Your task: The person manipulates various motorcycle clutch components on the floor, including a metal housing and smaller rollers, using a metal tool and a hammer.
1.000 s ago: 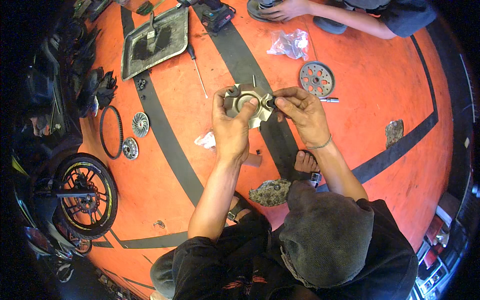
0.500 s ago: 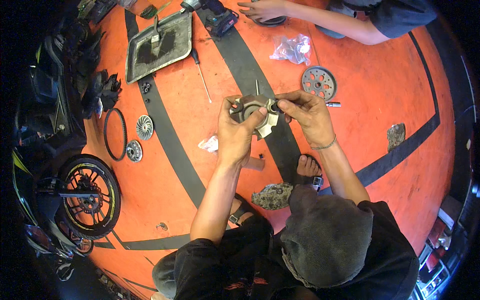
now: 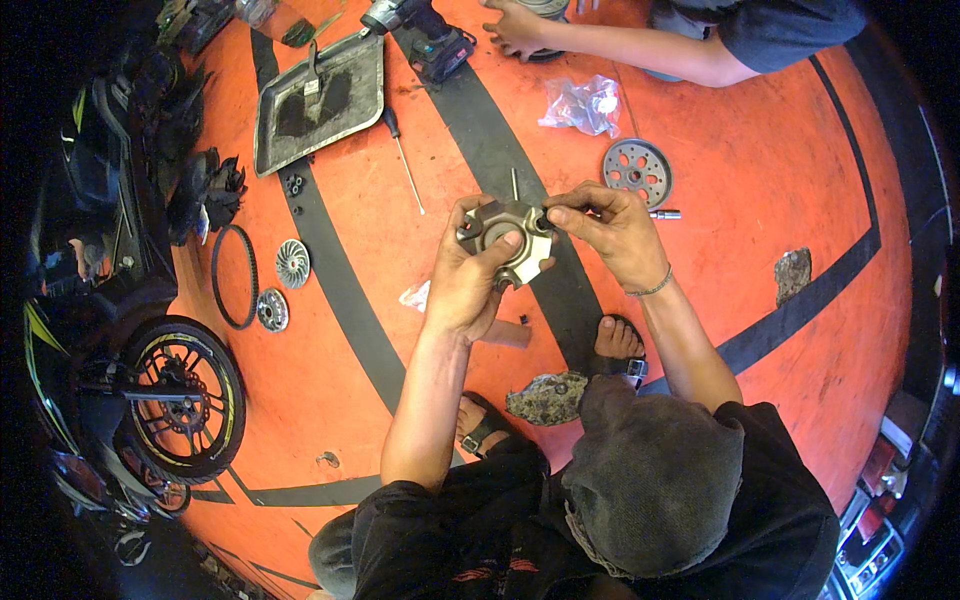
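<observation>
Beneath both hands lies an orange floor with dark grey stripes, its broadest stretch to the right of the right fingers. A grey rectangular metal tray sits well beyond and left of the left fingers; another person's bare forearm crosses well beyond the right fingers. The right hand and left hand are raised close together. Just beyond the right fingers is a round grey perforated metal disc, the nearest larger obstacle. The silver notched metal plate is in the left fingers, clamped between the thumb on its dished face and the fingers around its edge. It should be stiff, moderately light and perhaps slick; rim and dish give good holds, though notched corners may catch. The small black piece, pinched in the right fingertips at the plate's right corner, looks light and easily dropped.
</observation>
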### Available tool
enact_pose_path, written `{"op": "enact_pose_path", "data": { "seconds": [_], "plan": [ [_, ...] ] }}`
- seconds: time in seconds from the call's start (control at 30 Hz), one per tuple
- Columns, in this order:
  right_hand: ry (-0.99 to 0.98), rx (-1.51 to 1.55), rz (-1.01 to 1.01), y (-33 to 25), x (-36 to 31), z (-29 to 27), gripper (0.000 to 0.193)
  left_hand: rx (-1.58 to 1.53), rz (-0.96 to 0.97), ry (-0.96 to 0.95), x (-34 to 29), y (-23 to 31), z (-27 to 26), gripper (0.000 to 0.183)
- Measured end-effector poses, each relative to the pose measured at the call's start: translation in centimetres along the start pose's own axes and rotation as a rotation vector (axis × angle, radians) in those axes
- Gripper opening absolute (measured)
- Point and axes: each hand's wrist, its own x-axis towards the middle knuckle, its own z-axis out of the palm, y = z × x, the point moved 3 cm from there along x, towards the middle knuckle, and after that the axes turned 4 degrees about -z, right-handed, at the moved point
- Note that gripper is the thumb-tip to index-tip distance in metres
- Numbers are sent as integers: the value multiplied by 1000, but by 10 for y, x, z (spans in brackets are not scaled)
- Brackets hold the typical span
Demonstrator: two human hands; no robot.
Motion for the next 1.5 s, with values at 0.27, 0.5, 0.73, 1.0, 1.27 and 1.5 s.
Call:
{"op": "enact_pose_path", "data": {
  "seconds": [0.27, 0.5, 0.73, 1.0, 1.27, 1.5],
  "plan": [
    [45, -19, 91, -10, 10, 20, 22, 103, 104, 123, 12, -14, -28, 39],
    [215, 46, 27, 5, -17, 5, 11, 508, 293, 299, 2, -26, 10, 32],
    [204, -147, -156, 13, -25, 17, 8, 443, 424, 313, -8, -37, 5, 25],
    [219, -215, -234, 5, -16, 13, 10, 264, 348, 174, 11, -37, 0, 32],
    [100, -713, -293, 60, -9, -29, 33, -271, 305, 72, 22, -16, -24, 37],
    [-341, -1431, -245, 181, -65, -93, 48, -46, 665, 366, 9, 44, -44, 30]
  ]
}}
